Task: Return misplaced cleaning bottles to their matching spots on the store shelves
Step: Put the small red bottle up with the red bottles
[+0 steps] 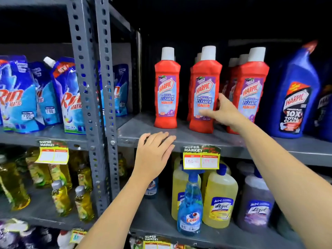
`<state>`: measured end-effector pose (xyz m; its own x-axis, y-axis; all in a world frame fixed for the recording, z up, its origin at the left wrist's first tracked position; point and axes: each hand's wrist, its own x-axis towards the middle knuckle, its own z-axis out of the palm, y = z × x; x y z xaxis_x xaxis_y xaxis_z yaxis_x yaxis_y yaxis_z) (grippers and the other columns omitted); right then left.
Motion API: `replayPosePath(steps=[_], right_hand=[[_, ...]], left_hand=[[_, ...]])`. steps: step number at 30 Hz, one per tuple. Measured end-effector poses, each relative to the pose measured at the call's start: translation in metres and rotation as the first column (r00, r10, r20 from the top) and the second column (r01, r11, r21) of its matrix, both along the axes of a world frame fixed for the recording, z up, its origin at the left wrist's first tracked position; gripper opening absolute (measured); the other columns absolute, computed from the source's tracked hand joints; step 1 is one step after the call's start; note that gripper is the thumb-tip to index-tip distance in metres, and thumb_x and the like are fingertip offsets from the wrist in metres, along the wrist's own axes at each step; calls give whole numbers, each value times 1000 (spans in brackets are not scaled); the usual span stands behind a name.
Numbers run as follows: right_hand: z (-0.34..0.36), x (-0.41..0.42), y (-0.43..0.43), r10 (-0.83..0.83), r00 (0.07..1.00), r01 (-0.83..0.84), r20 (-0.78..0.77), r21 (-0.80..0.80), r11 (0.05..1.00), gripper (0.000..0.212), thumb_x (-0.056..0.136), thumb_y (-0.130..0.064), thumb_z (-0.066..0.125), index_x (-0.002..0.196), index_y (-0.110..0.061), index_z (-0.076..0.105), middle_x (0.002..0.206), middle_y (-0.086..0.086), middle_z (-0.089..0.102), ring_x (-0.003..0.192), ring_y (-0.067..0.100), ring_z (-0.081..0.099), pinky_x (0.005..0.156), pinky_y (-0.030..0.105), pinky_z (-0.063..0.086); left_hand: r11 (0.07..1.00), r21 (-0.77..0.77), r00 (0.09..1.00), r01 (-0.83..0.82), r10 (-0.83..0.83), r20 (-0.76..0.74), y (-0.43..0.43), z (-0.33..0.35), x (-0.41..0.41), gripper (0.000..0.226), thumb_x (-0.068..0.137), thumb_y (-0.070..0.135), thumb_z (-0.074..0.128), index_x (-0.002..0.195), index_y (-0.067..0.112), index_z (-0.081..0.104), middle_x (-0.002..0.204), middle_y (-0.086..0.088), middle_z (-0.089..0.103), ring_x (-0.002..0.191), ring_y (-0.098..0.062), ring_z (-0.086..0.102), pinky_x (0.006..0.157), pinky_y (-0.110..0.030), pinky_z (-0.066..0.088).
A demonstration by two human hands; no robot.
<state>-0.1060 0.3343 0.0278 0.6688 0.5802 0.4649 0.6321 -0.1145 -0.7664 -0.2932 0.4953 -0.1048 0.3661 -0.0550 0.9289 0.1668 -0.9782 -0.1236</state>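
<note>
Two bare forearms reach up from the bottom of the view toward the grey metal shelf [197, 139]; the left hand [154, 153] lies flat and empty, fingers spread, resting on the shelf's front lip just left of the yellow price tag [200, 157]; the right hand [222, 111] is open around the middle red Harpic bottle [204, 90], thumb across the lower label and fingers curling behind its right side; whether it grips firmly or merely touches cannot be told. That bottle stands upright in the front row among matching red bathroom cleaners, with one red bottle [167, 88] apart to its left and another [251, 90] just beside it to the right, more ranked behind; a blue Harpic bottle [296, 94] stands further right. Below, a blue Colin spray bottle [190, 203] stands in front of the yellow Lizol bottles [221, 200] and looks, as a judgement, out of place there.

The likeliest mishap is a knock: the red bottles are tall, narrow-based and crowded on the right, so a push or twist of the middle one could tip its neighbour and start a row falling; a loose one-handed hold on smooth plastic could also let it slide off the shelf edge, which has no raised lip.
</note>
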Motion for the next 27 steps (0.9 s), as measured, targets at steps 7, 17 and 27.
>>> replayPosePath(steps=[7, 17, 27], right_hand=[[-31, -13, -2, -298, 948, 304, 110, -41, 952, 75, 66, -37, 87, 126, -11, 49, 121, 8, 65, 107, 26, 62, 90, 39, 49], [-28, 2, 8, -154, 987, 156, 50, -37, 987, 64, 72, -19, 85, 125, -10, 52, 128, 8, 62, 113, 23, 58, 95, 33, 45], [-31, 16, 13, -1, 999, 0, -53, -29, 1000, 63, 77, -10, 80, 130, -12, 47, 129, 11, 62, 116, 23, 60, 104, 41, 46]], left_hand=[[1000, -24, 1000, 10, -9, 21, -1, -1, 2, 30, 101, 30, 47, 116, 17, 69, 116, -3, 68, 107, -22, 61, 96, -42, 38], [999, -45, 1000, 21, -20, 17, -4, -1, 1, 31, 101, 30, 46, 116, 16, 69, 116, -4, 68, 108, -22, 61, 96, -41, 38], [999, -47, 1000, -1, 2, 16, -5, -3, 2, 28, 100, 25, 49, 117, 14, 69, 117, -6, 67, 108, -24, 60, 99, -43, 36]])
